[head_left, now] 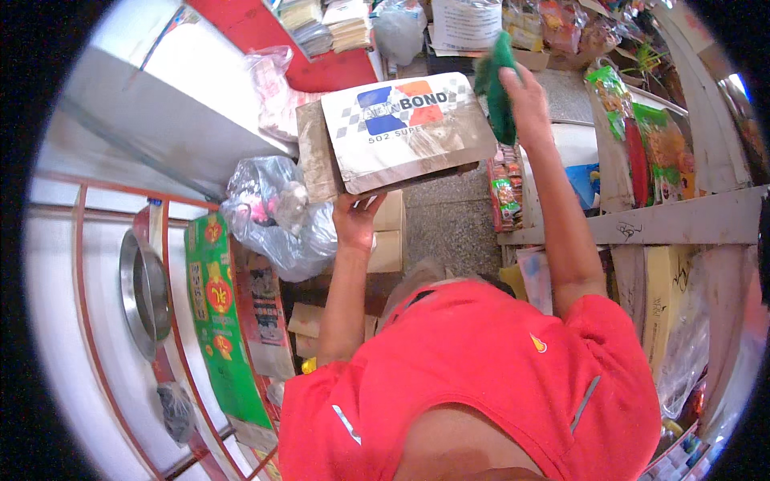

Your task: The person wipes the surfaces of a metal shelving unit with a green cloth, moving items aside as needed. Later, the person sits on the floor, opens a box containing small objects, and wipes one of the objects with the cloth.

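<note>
A white cardboard box [413, 132] with blue and orange printed patches is held up in front of me, slightly tilted. Brown grime marks its lower right part, and its left side [319, 152] is bare brown board. My left hand [357, 218] supports the box from below at its near lower edge; the fingertips are partly hidden under it. In my right hand [525, 96] is a green cloth [501, 84], gripped just beside the box's right edge. The cloth hangs down and is somewhat blurred.
Clear plastic bags [277, 212] lie left of the box, near a green printed carton [216, 313] and a metal basin [144, 293] on a red-framed rack. Shelves [634, 220] with packaged goods stand on the right. Speckled floor [445, 216] shows below the box.
</note>
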Demonstrator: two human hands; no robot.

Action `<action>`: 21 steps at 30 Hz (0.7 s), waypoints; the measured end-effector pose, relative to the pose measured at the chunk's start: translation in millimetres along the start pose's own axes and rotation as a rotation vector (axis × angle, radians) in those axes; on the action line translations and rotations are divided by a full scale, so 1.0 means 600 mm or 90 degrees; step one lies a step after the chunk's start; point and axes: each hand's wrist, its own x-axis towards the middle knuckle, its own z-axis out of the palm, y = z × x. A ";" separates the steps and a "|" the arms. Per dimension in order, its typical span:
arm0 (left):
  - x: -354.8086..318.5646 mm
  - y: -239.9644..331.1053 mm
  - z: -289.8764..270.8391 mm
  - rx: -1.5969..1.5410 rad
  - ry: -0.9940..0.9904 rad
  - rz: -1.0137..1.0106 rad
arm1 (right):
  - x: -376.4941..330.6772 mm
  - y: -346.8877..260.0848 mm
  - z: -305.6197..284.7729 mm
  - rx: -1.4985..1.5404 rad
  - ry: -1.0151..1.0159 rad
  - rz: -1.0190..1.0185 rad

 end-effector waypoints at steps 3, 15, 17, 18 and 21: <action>0.035 -0.015 0.038 0.006 -0.049 -0.035 | 0.052 0.056 0.065 -0.306 -0.092 -0.302; 0.279 -0.026 0.137 -0.053 0.105 -0.070 | 0.113 0.085 0.190 -0.270 -0.446 -0.535; 0.320 -0.015 0.147 -0.033 0.111 -0.077 | 0.147 0.088 0.190 -0.216 -0.456 -0.505; 0.340 -0.010 0.152 -0.022 0.114 -0.081 | 0.165 0.095 0.191 -0.197 -0.460 -0.485; 0.410 -0.005 0.152 -0.004 0.121 -0.074 | 0.191 0.117 0.194 -0.204 -0.492 -0.433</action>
